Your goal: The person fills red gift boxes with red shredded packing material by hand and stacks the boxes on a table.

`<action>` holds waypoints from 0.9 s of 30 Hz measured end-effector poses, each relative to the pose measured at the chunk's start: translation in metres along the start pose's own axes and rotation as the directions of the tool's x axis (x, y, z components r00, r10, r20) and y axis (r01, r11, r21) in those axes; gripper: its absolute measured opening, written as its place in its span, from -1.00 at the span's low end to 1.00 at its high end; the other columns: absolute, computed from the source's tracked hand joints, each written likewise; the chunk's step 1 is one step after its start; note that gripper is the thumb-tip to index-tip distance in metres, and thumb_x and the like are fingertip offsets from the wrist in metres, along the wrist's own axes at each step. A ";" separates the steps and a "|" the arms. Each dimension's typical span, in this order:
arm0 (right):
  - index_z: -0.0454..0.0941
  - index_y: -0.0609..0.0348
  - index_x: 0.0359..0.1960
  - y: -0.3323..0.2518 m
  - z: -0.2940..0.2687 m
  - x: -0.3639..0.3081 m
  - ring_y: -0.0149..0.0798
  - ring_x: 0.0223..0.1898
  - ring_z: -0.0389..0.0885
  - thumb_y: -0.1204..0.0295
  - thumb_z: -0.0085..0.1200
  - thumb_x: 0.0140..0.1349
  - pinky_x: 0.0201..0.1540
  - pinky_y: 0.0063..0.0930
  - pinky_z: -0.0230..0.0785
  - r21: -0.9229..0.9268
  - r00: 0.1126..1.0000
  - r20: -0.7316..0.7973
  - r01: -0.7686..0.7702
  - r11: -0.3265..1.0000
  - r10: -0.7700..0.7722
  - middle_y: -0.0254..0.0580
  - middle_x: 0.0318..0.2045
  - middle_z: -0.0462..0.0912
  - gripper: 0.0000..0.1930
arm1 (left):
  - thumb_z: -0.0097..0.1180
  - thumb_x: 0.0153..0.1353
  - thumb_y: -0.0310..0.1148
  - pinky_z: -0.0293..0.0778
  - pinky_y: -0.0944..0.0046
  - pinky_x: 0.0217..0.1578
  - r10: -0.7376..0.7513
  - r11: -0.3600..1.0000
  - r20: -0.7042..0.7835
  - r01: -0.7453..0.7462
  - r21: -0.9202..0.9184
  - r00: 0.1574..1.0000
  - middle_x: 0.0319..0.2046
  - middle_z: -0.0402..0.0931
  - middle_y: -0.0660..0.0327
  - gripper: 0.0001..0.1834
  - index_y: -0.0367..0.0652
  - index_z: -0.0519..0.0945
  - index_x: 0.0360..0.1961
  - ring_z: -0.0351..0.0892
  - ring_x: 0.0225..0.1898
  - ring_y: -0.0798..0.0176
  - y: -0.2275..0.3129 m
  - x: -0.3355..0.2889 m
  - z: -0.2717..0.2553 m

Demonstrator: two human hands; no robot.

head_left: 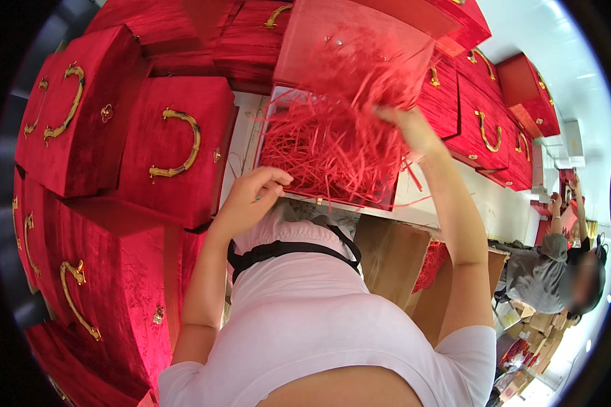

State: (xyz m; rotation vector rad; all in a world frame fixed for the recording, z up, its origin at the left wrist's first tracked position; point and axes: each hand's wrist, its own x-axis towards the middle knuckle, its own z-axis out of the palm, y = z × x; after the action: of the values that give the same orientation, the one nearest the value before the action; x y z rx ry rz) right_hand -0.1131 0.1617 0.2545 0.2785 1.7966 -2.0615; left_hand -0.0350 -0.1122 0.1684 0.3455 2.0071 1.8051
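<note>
An opened red gift box [395, 197] lies in front of me, its lid [312, 51] tilted back. Red shredded paper [312, 146] fills it and rises in a loose, blurred heap toward the lid. My right hand [409, 127] is over the box's right side, its fingers in the raised strands and closed on some of them; motion smears the fingertips. At the front left corner, my left hand [251, 195] has its fingers curled over the rim with the thumb close under them. A few strands hang over the front edge.
Closed red boxes with gold handles, such as one box [176, 146], are stacked at left, behind and at right. The box rests on a white table [448, 197]. Below its edge stands an open cardboard carton [390, 254] with red shredded paper. A person [540, 271] is at far right.
</note>
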 end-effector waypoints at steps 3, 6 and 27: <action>0.41 0.12 0.00 0.058 -0.013 0.040 -0.46 -0.16 0.45 0.55 0.11 0.05 -0.05 -0.53 0.29 -0.392 0.990 0.129 0.005 0.920 0.049 -0.33 -0.20 0.54 -0.59 | -0.13 0.06 -0.65 0.42 0.44 -0.32 0.026 0.997 -0.135 -0.036 -0.071 0.990 -0.35 0.51 0.21 -0.78 -0.29 0.49 -0.27 0.49 -0.38 0.42 -0.002 0.021 -0.011; 0.32 0.11 0.05 0.125 -0.041 0.068 -0.24 -0.18 0.53 0.46 0.19 -0.04 -0.06 -0.38 0.33 -0.736 0.986 0.135 0.037 0.676 0.093 -0.11 -0.24 0.57 -0.45 | -0.15 0.01 -0.68 0.42 0.44 -0.33 0.049 0.997 -0.199 -0.061 -0.055 0.979 -0.41 0.51 0.21 -0.78 -0.28 0.49 -0.33 0.49 -0.40 0.39 0.001 0.050 -0.013; 0.00 -0.31 0.27 0.177 -0.023 0.078 0.00 0.22 0.12 0.33 0.19 -0.09 0.10 0.12 0.10 -0.967 0.956 -0.233 -0.209 -0.143 0.180 -0.05 0.21 0.14 -0.16 | 0.10 0.04 -0.34 0.29 -0.18 -0.06 -0.453 0.110 0.039 0.012 0.994 0.891 0.12 0.14 0.10 -0.48 0.00 0.30 0.08 0.16 0.13 -0.04 -0.093 0.172 0.051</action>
State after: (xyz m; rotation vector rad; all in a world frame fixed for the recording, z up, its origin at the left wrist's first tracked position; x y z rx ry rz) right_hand -0.1121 0.1538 0.0599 0.0603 2.5210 0.0631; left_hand -0.1551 -0.0016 0.0485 0.5845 2.4656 -0.1357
